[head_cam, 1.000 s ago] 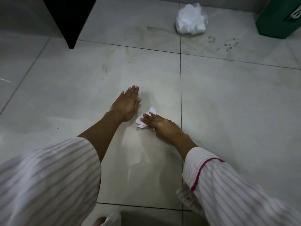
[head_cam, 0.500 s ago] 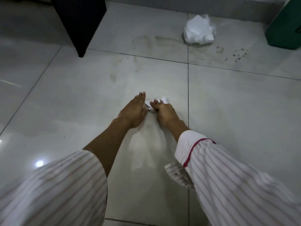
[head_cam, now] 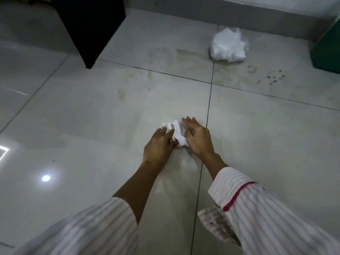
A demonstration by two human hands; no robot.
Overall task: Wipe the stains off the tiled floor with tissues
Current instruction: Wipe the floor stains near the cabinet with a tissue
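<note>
Both hands have closed in on the tissue since half a second ago: then the right hand alone was pressing it while the left lay flat beside it; now the crumpled wad is sitting between the two.

Head view. Left hand (head_cam: 159, 144) is resting palm-down on the tiled floor (head_cam: 92, 126), fingers fairly straight and close together, fingertips touching the left side of the tissue (head_cam: 175, 130). Right hand (head_cam: 197, 138) is lying just right of the wad, fingers straight and slightly spread, pointing up-left, their inner edge against the paper. Cannot tell whether either thumb is pinching it underneath. Tissue is lying bunched on the near-left tile, just left of the grout line.

Stains are showing further out: faint smears (head_cam: 165, 57) on the far tile, dark spots (head_cam: 274, 78) to the right. A larger white tissue bundle (head_cam: 229, 46) is sitting beyond them, near the wall. Green bin (head_cam: 326, 48) is standing at the right edge, black furniture leg (head_cam: 90, 28) at top left. Striped sleeves (head_cam: 276, 218) are filling the foreground, a red band crossing the right one.
</note>
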